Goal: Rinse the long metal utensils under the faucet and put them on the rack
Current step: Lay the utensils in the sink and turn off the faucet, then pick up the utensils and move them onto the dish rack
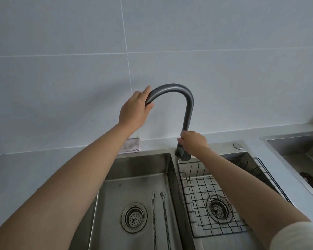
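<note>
A dark grey arched faucet rises between the two sink basins. My left hand grips the spout end of its arch, up and to the left. Down at the faucet's base my right hand holds the handle. No water shows. Two long twisted metal utensils lie side by side on the floor of the left basin: a thin fork and a small-bowled spoon. A black wire rack sits in the right basin, partly under my right forearm, with nothing on it.
Each basin has a round metal drain strainer. A folded pinkish cloth lies on the counter behind the left basin. A round button sits on the sink deck at right. Another steel basin lies far right, with a dark object beside it.
</note>
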Available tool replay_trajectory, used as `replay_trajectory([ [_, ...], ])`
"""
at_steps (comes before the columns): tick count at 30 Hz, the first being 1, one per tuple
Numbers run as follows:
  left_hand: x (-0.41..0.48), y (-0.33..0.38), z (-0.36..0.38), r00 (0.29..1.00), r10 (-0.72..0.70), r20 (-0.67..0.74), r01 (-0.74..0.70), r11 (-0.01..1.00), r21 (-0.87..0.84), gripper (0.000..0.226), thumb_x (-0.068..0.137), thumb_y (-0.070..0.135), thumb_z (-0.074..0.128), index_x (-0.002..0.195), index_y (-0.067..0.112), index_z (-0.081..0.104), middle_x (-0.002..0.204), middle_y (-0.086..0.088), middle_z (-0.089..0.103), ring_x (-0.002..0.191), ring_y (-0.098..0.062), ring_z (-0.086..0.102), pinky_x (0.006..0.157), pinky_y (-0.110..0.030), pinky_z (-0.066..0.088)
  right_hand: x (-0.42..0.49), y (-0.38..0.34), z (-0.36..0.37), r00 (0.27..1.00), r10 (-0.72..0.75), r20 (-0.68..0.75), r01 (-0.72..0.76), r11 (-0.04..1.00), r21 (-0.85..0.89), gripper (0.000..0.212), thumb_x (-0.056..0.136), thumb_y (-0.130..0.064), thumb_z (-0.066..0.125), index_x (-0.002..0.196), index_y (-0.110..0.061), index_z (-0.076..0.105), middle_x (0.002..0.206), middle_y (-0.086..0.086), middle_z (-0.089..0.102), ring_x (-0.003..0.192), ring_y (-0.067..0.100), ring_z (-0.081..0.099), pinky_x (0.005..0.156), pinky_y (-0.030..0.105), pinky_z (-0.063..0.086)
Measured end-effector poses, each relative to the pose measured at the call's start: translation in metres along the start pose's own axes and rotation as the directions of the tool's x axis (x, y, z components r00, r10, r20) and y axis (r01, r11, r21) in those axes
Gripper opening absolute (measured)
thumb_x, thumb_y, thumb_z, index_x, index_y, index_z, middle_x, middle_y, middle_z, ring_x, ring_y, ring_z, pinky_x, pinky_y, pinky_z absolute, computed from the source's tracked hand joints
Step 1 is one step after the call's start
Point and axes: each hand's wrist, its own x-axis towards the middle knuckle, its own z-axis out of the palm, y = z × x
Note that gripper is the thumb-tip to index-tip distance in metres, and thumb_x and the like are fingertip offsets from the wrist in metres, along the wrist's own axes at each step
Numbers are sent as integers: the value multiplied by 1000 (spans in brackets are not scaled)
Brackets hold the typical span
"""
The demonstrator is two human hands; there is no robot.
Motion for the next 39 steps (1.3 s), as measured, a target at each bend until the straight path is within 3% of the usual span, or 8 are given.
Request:
replay_trajectory([
  [3, -18, -4, 8, 994, -91, -67, 86, 994, -70, 57, 94, 27, 46, 144, 13, 22, 135, -17, 41, 118, -31, 46, 91, -39, 44, -8, -13, -4, 999, -28, -33, 31, 995, 98, 39, 97, -34, 37, 128, -11, 46, 126, 10, 54, 112, 27, 53, 83, 37, 45],
  [6, -50, -16, 28, 966, -233, -114, 221, 969, -106, 55, 92, 28, 50, 139, 8, 30, 141, -18, 37, 126, -31, 41, 101, -38, 41, -18, -29, 4, 994, -105, -8, 105, 986, 130, 46, 97, -36, 38, 138, -15, 37, 135, 8, 48, 124, 26, 45, 92, 39, 44],
  [13, -156, -33, 113, 874, -467, 138, 483, 866, -128, 33, 89, 22, 56, 114, 1, 52, 121, -19, 51, 111, -32, 51, 90, -38, 44, -36, -54, 76, 969, -162, 188, 132, 978, 162, 42, 94, -31, 47, 132, -13, 43, 130, 11, 50, 118, 28, 50, 90, 39, 46],
  [19, -230, -29, 192, 616, -559, 555, 686, 727, -28, 24, 89, 21, 52, 101, 2, 61, 111, -18, 59, 101, -33, 59, 83, -40, 47, -48, -48, 156, 906, -73, 418, 14, 990, 144, 35, 92, -16, 50, 126, -10, 48, 124, 12, 56, 110, 29, 56, 89, 39, 50],
  [23, -260, -22, 230, 416, -571, 707, 750, 656, 88, 22, 91, 19, 49, 102, 4, 60, 108, -16, 65, 99, -33, 61, 75, -36, 48, -52, -41, 205, 853, -2, 522, -57, 994, 97, 26, 91, -7, 46, 116, -5, 54, 111, 15, 60, 96, 25, 59, 71, 32, 45],
  [25, -270, -18, 246, 352, -581, 734, 767, 629, 130, 21, 92, 15, 47, 106, 5, 59, 110, -15, 65, 101, -32, 61, 75, -36, 48, -56, -38, 226, 832, 23, 554, -80, 994, 79, 30, 90, -1, 45, 119, -4, 51, 114, 16, 59, 92, 23, 57, 71, 29, 45],
  [30, -282, -20, 277, 349, -584, 733, 719, 668, 189, 25, 94, 14, 41, 110, 9, 60, 115, -14, 65, 106, -33, 61, 86, -42, 51, -66, -35, 260, 830, 90, 550, -78, 996, -45, 27, 93, -3, 42, 117, -5, 54, 114, 15, 59, 100, 29, 60, 74, 33, 47],
  [39, -289, -21, 291, 428, -534, 729, 613, 765, 200, 26, 93, 4, 39, 108, 3, 60, 116, -17, 63, 107, -32, 60, 84, -40, 50, -74, -33, 290, 857, 134, 498, -141, 990, -24, 30, 91, -9, 45, 121, -5, 48, 120, 15, 57, 108, 30, 56, 70, 32, 39],
])
